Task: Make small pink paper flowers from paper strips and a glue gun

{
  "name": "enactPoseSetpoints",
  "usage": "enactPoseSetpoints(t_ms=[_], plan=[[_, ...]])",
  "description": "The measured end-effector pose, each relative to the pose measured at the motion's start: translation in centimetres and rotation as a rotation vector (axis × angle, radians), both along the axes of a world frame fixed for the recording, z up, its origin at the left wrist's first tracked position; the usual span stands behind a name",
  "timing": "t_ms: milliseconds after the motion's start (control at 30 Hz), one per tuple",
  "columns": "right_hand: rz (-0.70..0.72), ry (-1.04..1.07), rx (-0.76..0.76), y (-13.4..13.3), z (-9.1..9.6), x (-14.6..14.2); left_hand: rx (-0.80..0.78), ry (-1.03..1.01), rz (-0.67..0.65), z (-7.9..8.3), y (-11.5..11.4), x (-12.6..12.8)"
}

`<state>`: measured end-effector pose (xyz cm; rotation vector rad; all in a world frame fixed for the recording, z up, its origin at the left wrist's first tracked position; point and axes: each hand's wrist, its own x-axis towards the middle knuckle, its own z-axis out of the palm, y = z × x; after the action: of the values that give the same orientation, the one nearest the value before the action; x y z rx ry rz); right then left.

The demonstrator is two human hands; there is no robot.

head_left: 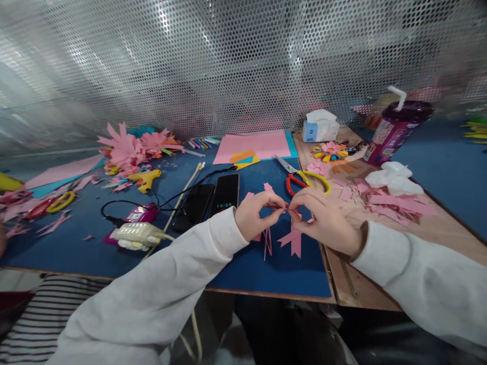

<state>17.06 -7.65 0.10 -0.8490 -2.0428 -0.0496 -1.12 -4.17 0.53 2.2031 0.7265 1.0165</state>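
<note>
My left hand (261, 214) and my right hand (323, 215) meet fingertip to fingertip over the front of the blue mat. Both are closed in a pinch on a small, thin piece of pink paper, mostly hidden by the fingers. Under and between the hands lie cut pink paper pieces (293, 241), some with split ends, and thin pink strips (267, 243). Just beyond my right hand rest scissors (291, 170) with red and yellow handles. A phone (225, 192) with a lit clock lies left of my left hand.
Pink paper sheets (251, 144) lie at the back, near a tissue box (320, 126). A purple cup with a straw (393, 134) stands right, behind pink scraps (399, 203). Leftward are a yellow glue gun (145, 178), a power strip (139, 234), cables and paper flowers (129, 147).
</note>
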Motion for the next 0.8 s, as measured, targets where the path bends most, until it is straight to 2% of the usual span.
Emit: enactPoseSetpoints(t_ms=[400,800], plan=[[0.059,0.062,-0.143,-0.2,0.5,0.1,0.072,0.079,-0.053,1.7,0.4,-0.6],[0.081,0.065,-0.142,-0.1,0.5,0.1,0.128,0.03,-0.063,1.4,0.7,-0.5]])
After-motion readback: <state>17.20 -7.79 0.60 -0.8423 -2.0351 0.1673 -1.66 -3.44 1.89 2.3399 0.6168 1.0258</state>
